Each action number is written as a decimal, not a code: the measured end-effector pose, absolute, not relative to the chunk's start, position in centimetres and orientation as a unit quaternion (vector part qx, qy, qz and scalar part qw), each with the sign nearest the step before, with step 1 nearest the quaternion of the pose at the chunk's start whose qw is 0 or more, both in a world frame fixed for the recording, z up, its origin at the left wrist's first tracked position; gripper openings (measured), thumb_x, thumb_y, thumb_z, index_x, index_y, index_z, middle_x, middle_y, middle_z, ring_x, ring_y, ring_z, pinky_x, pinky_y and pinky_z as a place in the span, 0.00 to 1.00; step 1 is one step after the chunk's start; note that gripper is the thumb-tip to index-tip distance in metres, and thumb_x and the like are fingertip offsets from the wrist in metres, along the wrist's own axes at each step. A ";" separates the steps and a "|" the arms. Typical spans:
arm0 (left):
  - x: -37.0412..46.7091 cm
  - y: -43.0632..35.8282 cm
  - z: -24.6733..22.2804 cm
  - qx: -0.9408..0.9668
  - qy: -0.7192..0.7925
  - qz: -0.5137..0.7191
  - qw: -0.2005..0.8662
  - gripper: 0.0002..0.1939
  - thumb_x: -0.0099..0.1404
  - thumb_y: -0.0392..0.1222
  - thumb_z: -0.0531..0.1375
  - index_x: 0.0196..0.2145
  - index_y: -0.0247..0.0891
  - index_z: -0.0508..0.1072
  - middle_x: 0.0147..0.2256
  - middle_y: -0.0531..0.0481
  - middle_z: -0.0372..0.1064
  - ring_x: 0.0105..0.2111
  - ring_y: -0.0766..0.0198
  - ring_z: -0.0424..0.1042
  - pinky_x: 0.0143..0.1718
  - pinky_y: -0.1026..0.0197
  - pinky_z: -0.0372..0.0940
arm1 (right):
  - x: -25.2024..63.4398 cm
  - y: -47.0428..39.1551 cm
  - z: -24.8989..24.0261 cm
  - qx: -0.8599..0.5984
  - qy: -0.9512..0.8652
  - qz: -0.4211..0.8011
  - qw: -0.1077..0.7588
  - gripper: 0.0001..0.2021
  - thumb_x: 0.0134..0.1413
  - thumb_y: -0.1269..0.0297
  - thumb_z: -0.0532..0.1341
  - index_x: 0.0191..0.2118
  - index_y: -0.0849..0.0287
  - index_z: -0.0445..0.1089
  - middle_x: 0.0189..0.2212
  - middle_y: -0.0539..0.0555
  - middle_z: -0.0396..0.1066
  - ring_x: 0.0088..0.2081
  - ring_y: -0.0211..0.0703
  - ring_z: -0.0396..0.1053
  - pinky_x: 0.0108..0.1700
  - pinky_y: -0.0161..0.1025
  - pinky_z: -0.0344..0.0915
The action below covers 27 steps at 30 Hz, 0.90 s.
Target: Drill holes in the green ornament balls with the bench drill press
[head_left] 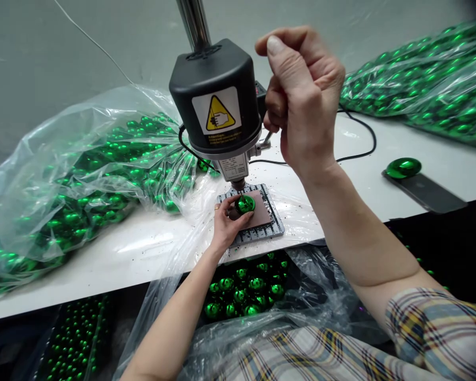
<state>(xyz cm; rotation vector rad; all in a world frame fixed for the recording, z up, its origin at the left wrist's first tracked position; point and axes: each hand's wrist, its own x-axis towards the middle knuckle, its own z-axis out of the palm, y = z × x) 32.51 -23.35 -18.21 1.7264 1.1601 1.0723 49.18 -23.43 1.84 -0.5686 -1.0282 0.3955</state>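
The left hand [224, 226] had its grip closed around a green ball [247, 205], the fingers curved along its left side and the thumb pressed low on its near side. The ball sat out at the fingertips, well clear of the palm — its top and right side bare — and rested over a pinkish pad [263, 209] on the slotted base plate [276, 227] of the drill press [212, 90]. The chuck [238, 184] stood straight over the ball; whether the bit touched it could not be told. The right hand [309, 98] was raised beside the press head, fingers curled and thumb near the forefinger, well above the ball; whether that grip had hold of anything, I cannot tell. Dark crumbs lay scattered over the plate and the white counter [301, 203]. A clear bag [35, 153] of green balls slumped to the left, and another bag [424, 84] lay at the far right. Below the counter's edge, more green balls [246, 288] lay among clear plastic.
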 end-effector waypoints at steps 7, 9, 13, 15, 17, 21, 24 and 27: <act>32.7 -23.9 -18.8 0.705 0.435 0.442 0.345 0.25 0.55 0.45 0.73 0.50 0.42 0.76 0.47 0.45 0.74 0.48 0.54 0.71 0.52 0.51 0.64 | 49.2 -23.4 1.8 -0.254 -0.483 0.190 0.816 0.19 0.56 0.41 0.66 0.31 0.52 0.69 0.18 0.43 0.52 0.16 0.35 0.44 0.15 0.40 0.42; 32.7 -23.8 -19.1 0.704 0.434 0.447 0.340 0.24 0.55 0.46 0.73 0.49 0.41 0.76 0.46 0.45 0.75 0.48 0.54 0.70 0.52 0.51 0.64 | 49.2 -23.4 1.8 -0.256 -0.486 0.192 0.813 0.14 0.58 0.47 0.66 0.31 0.52 0.68 0.18 0.43 0.50 0.16 0.35 0.44 0.16 0.40 0.41; 32.7 -23.7 -19.4 0.703 0.432 0.455 0.335 0.24 0.54 0.46 0.73 0.49 0.42 0.76 0.45 0.46 0.74 0.47 0.54 0.70 0.51 0.51 0.64 | 49.4 -23.6 1.4 -0.293 -0.488 0.166 0.805 0.07 0.62 0.57 0.62 0.33 0.52 0.69 0.23 0.46 0.62 0.16 0.34 0.48 0.15 0.40 0.45; 32.8 -23.6 -19.5 0.700 0.435 0.459 0.332 0.24 0.54 0.45 0.74 0.48 0.42 0.76 0.44 0.47 0.73 0.46 0.55 0.70 0.50 0.52 0.64 | 49.5 -23.6 0.8 -0.292 -0.499 0.139 0.804 0.06 0.64 0.59 0.61 0.35 0.52 0.70 0.31 0.48 0.71 0.17 0.33 0.52 0.15 0.39 0.48; 32.8 -23.7 -19.5 0.698 0.442 0.458 0.329 0.24 0.53 0.44 0.74 0.48 0.42 0.77 0.43 0.47 0.73 0.46 0.55 0.70 0.49 0.53 0.65 | 49.7 -23.5 0.0 -0.269 -0.518 0.105 0.805 0.05 0.65 0.58 0.62 0.38 0.52 0.71 0.35 0.48 0.73 0.16 0.31 0.53 0.15 0.38 0.50; 32.8 -23.7 -19.5 0.698 0.445 0.457 0.327 0.25 0.53 0.44 0.74 0.48 0.42 0.77 0.44 0.47 0.72 0.45 0.56 0.69 0.49 0.53 0.65 | 50.0 -23.5 -1.7 -0.244 -0.540 0.040 0.804 0.09 0.64 0.52 0.64 0.41 0.50 0.72 0.34 0.46 0.72 0.16 0.27 0.52 0.15 0.35 0.50; 32.8 -23.6 -19.7 0.700 0.442 0.452 0.332 0.25 0.54 0.45 0.74 0.49 0.42 0.76 0.44 0.47 0.72 0.45 0.55 0.69 0.49 0.53 0.65 | 49.8 -24.0 -2.7 -0.262 -0.534 0.028 0.803 0.09 0.64 0.52 0.64 0.42 0.49 0.74 0.35 0.47 0.75 0.17 0.28 0.54 0.16 0.35 0.51; 32.8 -23.5 -19.8 0.699 0.437 0.449 0.344 0.26 0.54 0.45 0.74 0.50 0.41 0.76 0.45 0.46 0.72 0.47 0.54 0.70 0.50 0.52 0.65 | 49.4 -24.8 -3.4 -0.284 -0.522 0.024 0.804 0.09 0.64 0.51 0.64 0.42 0.49 0.74 0.34 0.48 0.75 0.16 0.29 0.54 0.16 0.36 0.52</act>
